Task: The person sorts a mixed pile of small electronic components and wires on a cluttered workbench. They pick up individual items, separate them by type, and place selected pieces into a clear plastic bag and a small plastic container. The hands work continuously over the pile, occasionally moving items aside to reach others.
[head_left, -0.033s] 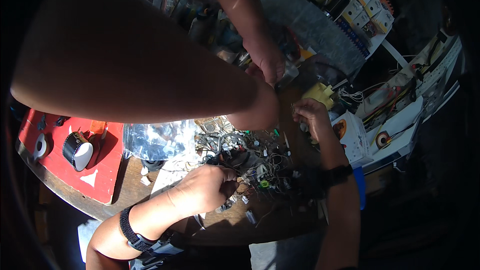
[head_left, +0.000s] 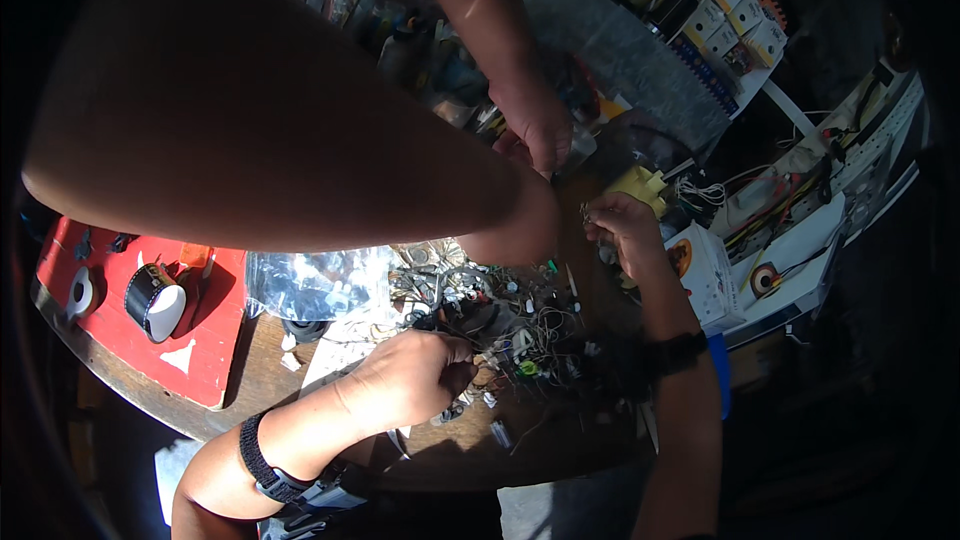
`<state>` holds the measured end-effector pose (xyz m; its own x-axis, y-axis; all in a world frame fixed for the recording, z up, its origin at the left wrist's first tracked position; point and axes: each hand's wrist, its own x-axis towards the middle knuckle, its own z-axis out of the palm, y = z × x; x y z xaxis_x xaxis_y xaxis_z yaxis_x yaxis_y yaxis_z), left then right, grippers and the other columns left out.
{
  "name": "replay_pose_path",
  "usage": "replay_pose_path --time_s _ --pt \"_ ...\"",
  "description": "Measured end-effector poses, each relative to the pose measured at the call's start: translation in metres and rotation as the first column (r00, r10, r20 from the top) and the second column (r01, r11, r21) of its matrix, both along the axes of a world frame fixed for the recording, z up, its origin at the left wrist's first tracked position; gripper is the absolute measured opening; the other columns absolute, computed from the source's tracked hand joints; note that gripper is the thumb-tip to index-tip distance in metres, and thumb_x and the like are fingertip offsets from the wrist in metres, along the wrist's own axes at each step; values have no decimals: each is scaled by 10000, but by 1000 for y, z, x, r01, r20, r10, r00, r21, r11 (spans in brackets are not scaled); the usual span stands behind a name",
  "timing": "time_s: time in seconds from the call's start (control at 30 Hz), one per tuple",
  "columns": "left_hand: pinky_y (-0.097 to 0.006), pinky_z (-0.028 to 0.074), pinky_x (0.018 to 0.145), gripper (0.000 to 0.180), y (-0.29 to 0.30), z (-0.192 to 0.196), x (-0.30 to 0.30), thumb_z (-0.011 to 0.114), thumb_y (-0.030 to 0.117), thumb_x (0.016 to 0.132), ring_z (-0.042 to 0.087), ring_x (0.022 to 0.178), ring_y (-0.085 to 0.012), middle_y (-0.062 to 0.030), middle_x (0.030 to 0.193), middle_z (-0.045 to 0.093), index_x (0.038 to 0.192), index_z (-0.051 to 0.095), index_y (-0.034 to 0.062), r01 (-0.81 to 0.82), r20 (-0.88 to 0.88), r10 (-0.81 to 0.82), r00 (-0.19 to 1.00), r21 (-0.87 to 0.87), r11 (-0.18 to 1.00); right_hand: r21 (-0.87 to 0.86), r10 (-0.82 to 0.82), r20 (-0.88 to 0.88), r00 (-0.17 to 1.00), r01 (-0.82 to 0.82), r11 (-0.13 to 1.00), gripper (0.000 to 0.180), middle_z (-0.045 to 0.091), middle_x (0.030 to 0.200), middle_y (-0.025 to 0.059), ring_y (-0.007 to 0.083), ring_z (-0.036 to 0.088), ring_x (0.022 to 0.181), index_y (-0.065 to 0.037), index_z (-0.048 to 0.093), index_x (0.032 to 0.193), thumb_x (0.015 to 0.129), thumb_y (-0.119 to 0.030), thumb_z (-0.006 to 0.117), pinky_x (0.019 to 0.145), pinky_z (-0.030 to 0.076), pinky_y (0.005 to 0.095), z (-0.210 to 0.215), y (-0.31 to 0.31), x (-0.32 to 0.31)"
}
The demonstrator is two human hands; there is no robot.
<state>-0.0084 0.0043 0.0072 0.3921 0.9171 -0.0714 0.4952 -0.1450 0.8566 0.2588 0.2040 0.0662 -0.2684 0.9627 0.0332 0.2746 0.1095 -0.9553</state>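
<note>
My left hand (head_left: 405, 378) rests at the near left side of a tangled heap of small wires and connectors (head_left: 515, 325). Its fingers are curled closed, with the tips turned into shadow, so what they hold cannot be made out. Beyond the heap on the right, my right hand (head_left: 627, 230) is raised with thumb and fingers pinched around a tiny thin piece, too small to name. A bright green bit (head_left: 528, 367) lies in the heap beside my left hand.
Another person's forearm (head_left: 300, 130) crosses from the left above the heap, meeting their other hand (head_left: 535, 125). A clear plastic bag (head_left: 318, 282), a red board (head_left: 200, 370) with a black-and-white roll (head_left: 157, 302), and a white box (head_left: 702, 278) surround the heap.
My right hand has risen very slightly, while my left stays in place. The other person's forearm and hands have shifted a little.
</note>
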Motion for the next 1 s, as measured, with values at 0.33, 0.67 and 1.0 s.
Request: replay_pose_path --time_s 0.33,0.67,1.0 --pt "-366 514 691 156 -2 -1 1 574 122 808 646 753 -293 -160 770 643 937 644 71 -48 107 42 993 61 997 161 192 264 945 -239 958 142 639 916 59 100 602 843 5 628 917 801 -78 637 727 483 225 28 -23 -77" --pt "-309 514 740 229 -2 4 -1 606 117 838 665 809 -220 -160 874 667 1046 629 26 -15 30 14 999 25 1000 195 -4 272 962 -51 980 137 645 820 56 114 627 756 -2 634 941 845 -90 590 625 483 232 32 -15 -40" --pt "-378 504 672 199 -3 -3 2 605 175 823 629 736 -347 -216 764 623 971 651 50 -56 68 54 996 38 998 473 -410 809 421 -55 879 330 593 1013 158 304 590 933 -17 613 992 736 -212 689 816 464 376 -30 9 80"
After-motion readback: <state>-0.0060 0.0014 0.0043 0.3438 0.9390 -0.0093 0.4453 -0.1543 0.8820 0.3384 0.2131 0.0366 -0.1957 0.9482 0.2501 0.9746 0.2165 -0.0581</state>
